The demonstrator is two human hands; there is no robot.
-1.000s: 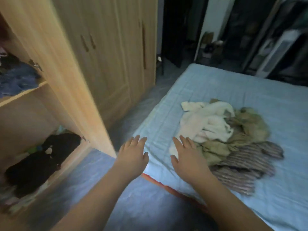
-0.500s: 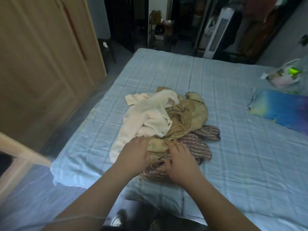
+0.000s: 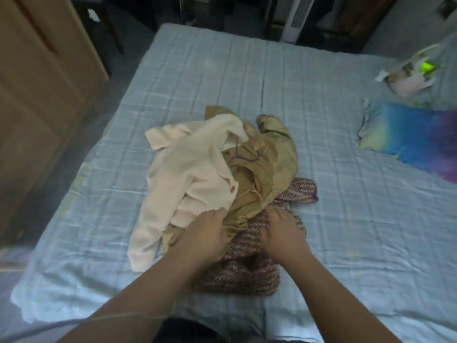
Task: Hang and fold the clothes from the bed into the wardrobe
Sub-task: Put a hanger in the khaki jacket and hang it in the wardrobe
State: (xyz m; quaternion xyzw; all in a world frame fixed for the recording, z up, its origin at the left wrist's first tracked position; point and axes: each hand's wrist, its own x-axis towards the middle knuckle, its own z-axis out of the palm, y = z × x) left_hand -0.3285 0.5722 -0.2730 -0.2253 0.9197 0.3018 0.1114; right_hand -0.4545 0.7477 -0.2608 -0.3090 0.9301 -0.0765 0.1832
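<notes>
Now both arms stretch forward: left hand point(image 3: 202, 235) grips olive garment point(image 3: 272, 164), right hand point(image 3: 284, 235) clutches striped knit point(image 3: 247, 276).

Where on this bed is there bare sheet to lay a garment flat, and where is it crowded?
Bare sheet is broad beyond the clothes pile to the far edge, and right of it up to the pillow and bag. A narrower strip lies left of the cream garment. Crowded: the near middle, where left hand and right hand grip the pile.

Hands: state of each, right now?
Left hand: closed, gripping the olive garment.
Right hand: closed, fingers curled into the knit.
</notes>
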